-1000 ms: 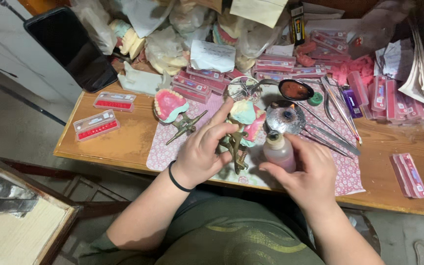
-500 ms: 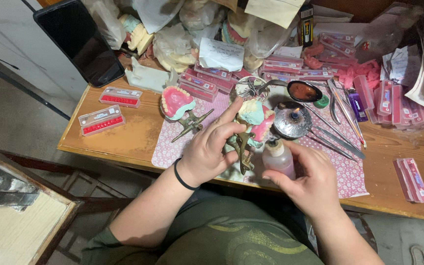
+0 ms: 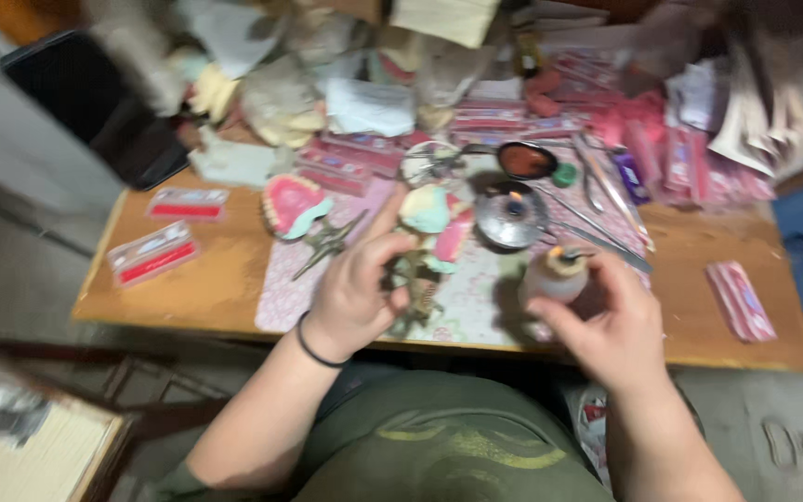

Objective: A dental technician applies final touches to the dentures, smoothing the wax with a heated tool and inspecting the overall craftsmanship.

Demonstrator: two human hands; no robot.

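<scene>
My left hand [image 3: 357,284] grips a brass hinged frame [image 3: 411,279] that carries a pale green and pink dental cast [image 3: 436,223], held upright over the patterned mat [image 3: 476,288]. My right hand [image 3: 611,325] is closed round a small pinkish bottle with a metal top [image 3: 555,271] at the mat's near right part. A black band sits on my left wrist. The whole picture is blurred by motion.
A second pink cast on a metal frame [image 3: 295,209] lies left of my left hand. A round metal dish [image 3: 510,216], a dark bowl [image 3: 525,160], long metal tools [image 3: 597,228] and flat red packs [image 3: 152,253] cover the wooden table [image 3: 206,288]. Clutter fills the back.
My right hand has carried the bottle rightwards, away from the frame. My left hand still holds the frame in the same spot. The camera has swung, blurring the view.
</scene>
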